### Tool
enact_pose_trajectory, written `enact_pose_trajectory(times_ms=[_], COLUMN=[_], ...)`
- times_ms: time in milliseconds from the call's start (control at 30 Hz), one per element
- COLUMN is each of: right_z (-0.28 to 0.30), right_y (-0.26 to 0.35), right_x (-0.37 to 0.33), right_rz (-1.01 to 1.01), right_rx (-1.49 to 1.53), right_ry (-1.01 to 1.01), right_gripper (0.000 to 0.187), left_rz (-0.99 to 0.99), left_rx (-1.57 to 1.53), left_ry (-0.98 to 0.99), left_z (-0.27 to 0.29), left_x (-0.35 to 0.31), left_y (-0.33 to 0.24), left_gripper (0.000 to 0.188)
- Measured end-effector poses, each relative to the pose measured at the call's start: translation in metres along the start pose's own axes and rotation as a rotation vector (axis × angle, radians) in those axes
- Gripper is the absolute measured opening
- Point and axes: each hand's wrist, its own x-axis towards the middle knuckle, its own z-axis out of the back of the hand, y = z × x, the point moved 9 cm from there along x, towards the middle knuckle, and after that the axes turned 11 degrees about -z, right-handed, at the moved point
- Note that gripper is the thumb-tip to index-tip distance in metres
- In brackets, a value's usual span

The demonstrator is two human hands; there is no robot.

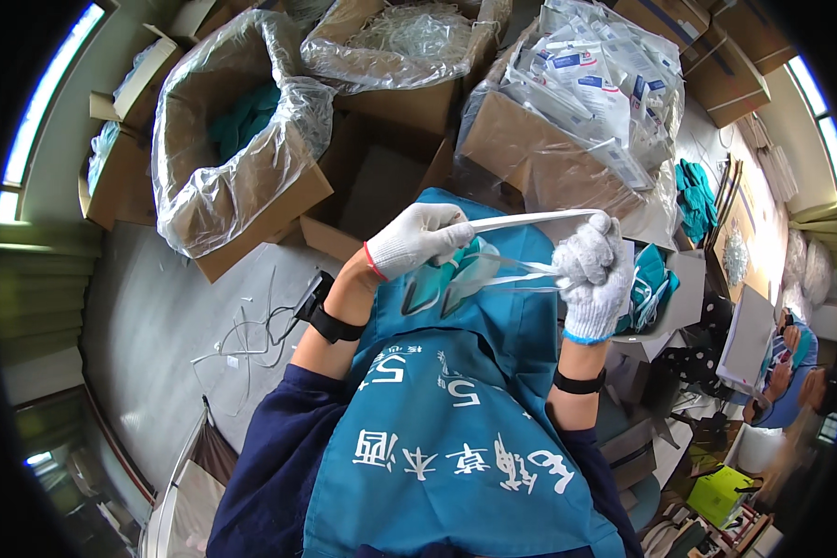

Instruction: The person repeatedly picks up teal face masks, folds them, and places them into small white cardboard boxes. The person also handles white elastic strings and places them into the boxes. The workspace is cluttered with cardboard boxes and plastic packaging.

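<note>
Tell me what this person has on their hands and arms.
The left hand wears a white knitted glove edged in red; the right hand wears a similar white glove edged in light blue. Black straps circle both forearms, and the left one carries a dark, boxy device. Dark navy sleeves cover the upper arms, leaving the forearms bare.

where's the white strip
The white strip is right of centre in the head view, running from the left hand to the right hand, over the teal apron.

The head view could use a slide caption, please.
Gloved hands hold a white strip above a teal apron, open cartons beyond.
</note>
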Motion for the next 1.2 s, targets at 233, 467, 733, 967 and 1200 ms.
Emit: enact_pose_trajectory(times_ms=[233,467,733,967,1200], right_z=[0.003,-0.008,0.031,0.000,0.036], right_y=[0.007,0.007,0.016,-0.034,-0.046], right_x=[-0.012,-0.013,-0.040,-0.017,-0.014], right_rz=[0.035,0.351,0.086,0.156,-0.067], right_rx=[0.057,0.055,-0.861,-1.893,-2.089], right_ry=[0.035,-0.272,-0.577,-0.423,-0.493], right_gripper=[0.020,0.023,0.018,0.018,0.015], left_rz=[-0.042,-0.093,-0.190,-0.224,-0.270], left_rx=[-0.176,-0.044,-0.225,-0.363,-0.264], left_ry=[-0.124,-0.142,-0.474,-0.472,-0.530], left_z=[0.006,-0.003,0.043,0.039,0.035], left_x=[0.003,0.006,-0.007,-0.005,-0.010], left_y=[0.008,-0.004,-0.003,-0.002,-0.014], left_gripper=[0.033,0.029,0.031,0.033,0.033])
